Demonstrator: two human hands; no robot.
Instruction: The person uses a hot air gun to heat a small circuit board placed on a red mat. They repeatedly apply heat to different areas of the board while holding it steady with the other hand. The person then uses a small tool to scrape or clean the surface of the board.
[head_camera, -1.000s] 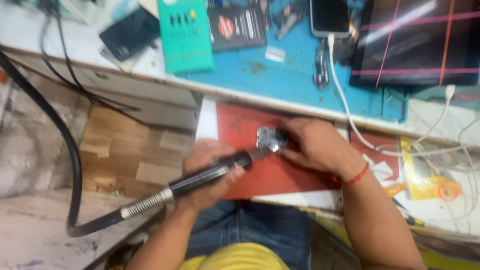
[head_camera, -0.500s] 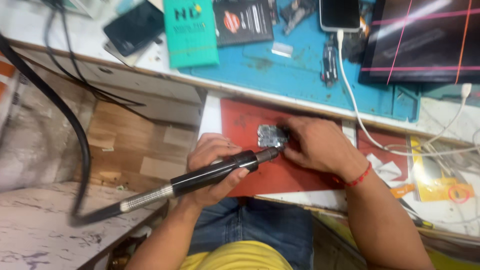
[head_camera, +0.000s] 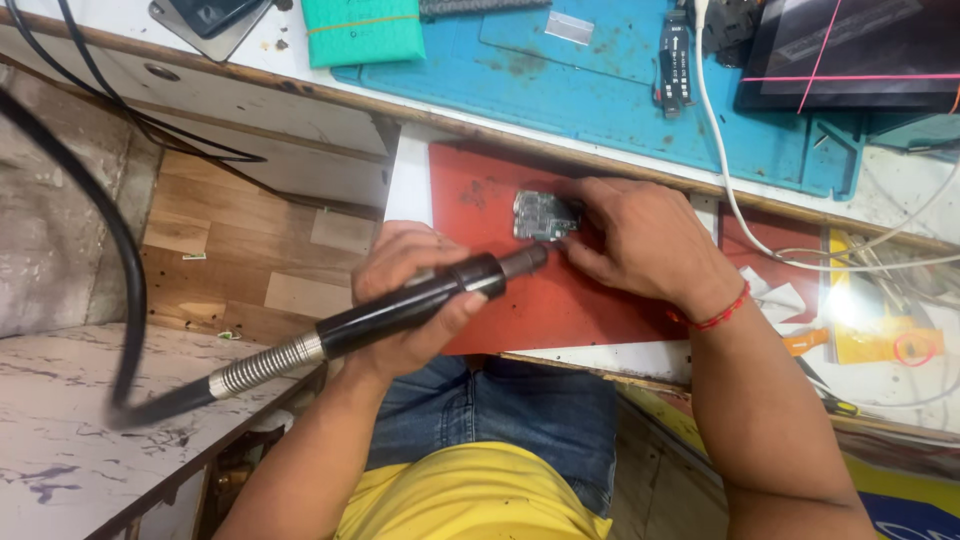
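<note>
My left hand (head_camera: 410, 290) grips a black hot-air handpiece (head_camera: 420, 303) with a metal spring collar and a thick black hose running off to the left. Its nozzle tip points at a small circuit board (head_camera: 540, 216) lying on a red work mat (head_camera: 560, 300). My right hand (head_camera: 640, 240), with a red thread around the wrist, rests on the mat, and its fingers pinch the right edge of the board. The board's right part is hidden under those fingers.
A blue mat (head_camera: 620, 90) covers the bench behind, with a teal box (head_camera: 362, 30), a dark tool (head_camera: 675, 70), a white cable (head_camera: 730, 190) and a dark screen (head_camera: 850, 50). A yellow card (head_camera: 880, 320) and wires lie at the right. Wooden floor shows at the left.
The view has shifted closer and lower over the red mat. The handpiece nozzle stays at the board and both hands keep their hold.
</note>
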